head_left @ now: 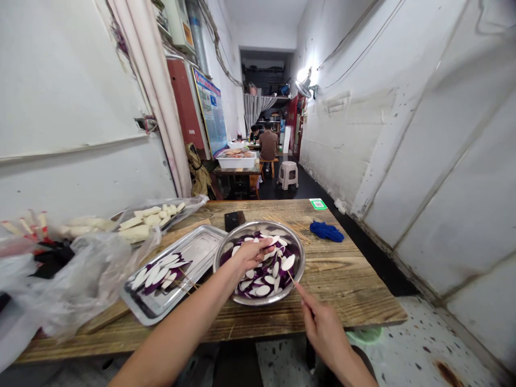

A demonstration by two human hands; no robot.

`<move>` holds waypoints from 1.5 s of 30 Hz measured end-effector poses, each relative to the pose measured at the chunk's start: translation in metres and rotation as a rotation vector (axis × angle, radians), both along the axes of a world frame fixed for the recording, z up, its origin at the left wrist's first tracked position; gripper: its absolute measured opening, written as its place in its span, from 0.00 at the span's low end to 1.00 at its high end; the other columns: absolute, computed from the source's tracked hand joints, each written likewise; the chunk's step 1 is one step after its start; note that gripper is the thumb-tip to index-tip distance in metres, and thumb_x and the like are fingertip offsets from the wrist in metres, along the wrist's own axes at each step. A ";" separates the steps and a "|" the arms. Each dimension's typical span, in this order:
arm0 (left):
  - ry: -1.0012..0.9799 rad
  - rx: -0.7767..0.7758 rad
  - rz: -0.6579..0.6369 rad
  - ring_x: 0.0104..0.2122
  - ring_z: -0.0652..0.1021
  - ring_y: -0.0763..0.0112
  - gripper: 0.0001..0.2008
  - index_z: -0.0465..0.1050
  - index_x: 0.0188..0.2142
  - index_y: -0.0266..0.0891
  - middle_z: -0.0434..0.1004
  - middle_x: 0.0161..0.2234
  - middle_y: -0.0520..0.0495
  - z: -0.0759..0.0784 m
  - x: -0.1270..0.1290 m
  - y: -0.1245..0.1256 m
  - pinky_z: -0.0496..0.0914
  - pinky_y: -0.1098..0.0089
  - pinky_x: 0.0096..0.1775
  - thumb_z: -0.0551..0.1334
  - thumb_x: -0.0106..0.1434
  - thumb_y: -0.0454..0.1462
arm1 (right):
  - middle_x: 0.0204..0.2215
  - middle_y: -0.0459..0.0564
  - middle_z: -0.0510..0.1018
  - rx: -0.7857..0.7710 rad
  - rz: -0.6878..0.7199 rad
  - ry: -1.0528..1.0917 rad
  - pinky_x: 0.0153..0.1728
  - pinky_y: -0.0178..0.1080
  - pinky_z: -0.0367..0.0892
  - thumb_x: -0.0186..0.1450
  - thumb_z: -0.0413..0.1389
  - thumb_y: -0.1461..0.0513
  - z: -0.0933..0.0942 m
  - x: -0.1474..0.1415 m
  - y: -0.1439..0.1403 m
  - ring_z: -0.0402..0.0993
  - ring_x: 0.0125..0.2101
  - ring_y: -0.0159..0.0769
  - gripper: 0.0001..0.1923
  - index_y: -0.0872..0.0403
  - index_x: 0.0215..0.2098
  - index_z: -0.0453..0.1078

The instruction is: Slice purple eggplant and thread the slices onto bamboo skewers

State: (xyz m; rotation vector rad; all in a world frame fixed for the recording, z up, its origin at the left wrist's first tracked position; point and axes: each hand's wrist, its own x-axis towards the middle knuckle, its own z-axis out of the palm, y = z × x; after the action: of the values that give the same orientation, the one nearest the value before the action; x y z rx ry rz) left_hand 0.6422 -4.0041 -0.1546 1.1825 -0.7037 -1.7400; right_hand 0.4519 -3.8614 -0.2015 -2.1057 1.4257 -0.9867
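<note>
Pinching a thin, pale wooden skewer [291, 278] between thumb and fingers, the right hand [318, 312] sits just outside the near right rim of a round, shiny steel bowl [300, 260]. The skewer points up and left over the bowl, with a white oval slice [287, 262] at its upper part. The left hand [256, 252] reaches across the bowl from the near left, its fingers curled and drawn in narrow beside the pale slices; whether they grip one, I cannot tell. Purple-skinned, white-fleshed oval slices [263, 291] fill much of the bowl, which stands on a brown wood-grained table [346, 279].

Left of the bowl lies a rectangular silver metal tray [207, 241], bearing overlapping purple-and-white slices [161, 272] with thin sticks jutting out toward the right. Behind the bowl are a small black box [234, 220] and, to its right, a loose spread of bare wooden skewers [292, 224]. A crumpled bright blue cloth item [327, 231] rests near these skewers, with a green-and-white card [318, 204] at the table's far edge. At the far left, pale cut chunks [152, 219] lie near crinkled clear plastic bags [88, 279].
</note>
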 end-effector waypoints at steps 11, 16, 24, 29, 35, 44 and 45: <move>-0.019 -0.013 0.015 0.22 0.74 0.76 0.07 0.65 0.27 0.31 0.67 0.19 0.50 0.005 -0.003 0.005 0.44 0.85 0.09 0.63 0.49 0.27 | 0.20 0.50 0.75 0.011 -0.010 0.001 0.28 0.33 0.67 0.62 0.39 0.65 0.000 0.002 0.001 0.72 0.20 0.34 0.23 0.58 0.54 0.59; -0.046 -0.043 0.060 0.22 0.75 0.75 0.07 0.66 0.28 0.29 0.68 0.20 0.48 0.008 -0.005 0.008 0.44 0.85 0.09 0.64 0.49 0.27 | 0.22 0.52 0.77 0.005 -0.014 0.001 0.27 0.32 0.66 0.63 0.39 0.64 0.002 0.003 0.002 0.72 0.21 0.34 0.23 0.59 0.54 0.60; -0.030 -0.064 0.038 0.22 0.75 0.74 0.08 0.67 0.27 0.30 0.69 0.20 0.47 -0.001 -0.001 0.004 0.43 0.84 0.10 0.65 0.47 0.29 | 0.23 0.52 0.77 -0.007 -0.002 -0.006 0.26 0.31 0.66 0.63 0.39 0.64 0.004 0.003 0.003 0.72 0.20 0.32 0.23 0.60 0.54 0.60; -0.056 -0.071 0.050 0.23 0.75 0.74 0.08 0.68 0.26 0.30 0.68 0.20 0.47 -0.001 -0.001 0.004 0.44 0.84 0.10 0.66 0.46 0.29 | 0.22 0.51 0.77 -0.017 -0.002 0.005 0.25 0.30 0.66 0.62 0.39 0.65 0.004 0.003 0.004 0.72 0.19 0.32 0.23 0.60 0.54 0.59; -0.057 -0.076 0.046 0.22 0.75 0.73 0.08 0.68 0.26 0.30 0.69 0.20 0.47 0.002 -0.003 0.007 0.44 0.84 0.10 0.66 0.46 0.29 | 0.21 0.51 0.76 -0.012 -0.014 0.019 0.24 0.31 0.66 0.62 0.39 0.65 0.003 0.003 0.003 0.71 0.19 0.33 0.23 0.60 0.54 0.60; -0.104 -0.109 0.050 0.23 0.75 0.72 0.09 0.68 0.26 0.30 0.70 0.22 0.46 0.001 -0.005 0.008 0.44 0.84 0.10 0.67 0.44 0.30 | 0.21 0.52 0.76 0.002 -0.017 0.055 0.25 0.31 0.65 0.63 0.38 0.63 0.005 0.002 0.004 0.72 0.20 0.34 0.23 0.60 0.54 0.59; -0.113 -0.117 0.046 0.23 0.75 0.72 0.09 0.69 0.26 0.30 0.71 0.23 0.46 0.000 -0.005 0.008 0.44 0.84 0.10 0.67 0.44 0.31 | 0.20 0.52 0.76 0.004 -0.021 0.065 0.25 0.32 0.65 0.63 0.38 0.63 0.005 0.002 0.005 0.71 0.19 0.34 0.23 0.60 0.54 0.59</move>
State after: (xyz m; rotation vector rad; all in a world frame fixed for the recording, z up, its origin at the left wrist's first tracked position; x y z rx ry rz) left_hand 0.6371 -3.9963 -0.1549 1.2137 -0.8276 -1.5818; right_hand 0.4542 -3.8569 -0.1962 -2.1428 1.4823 -0.9304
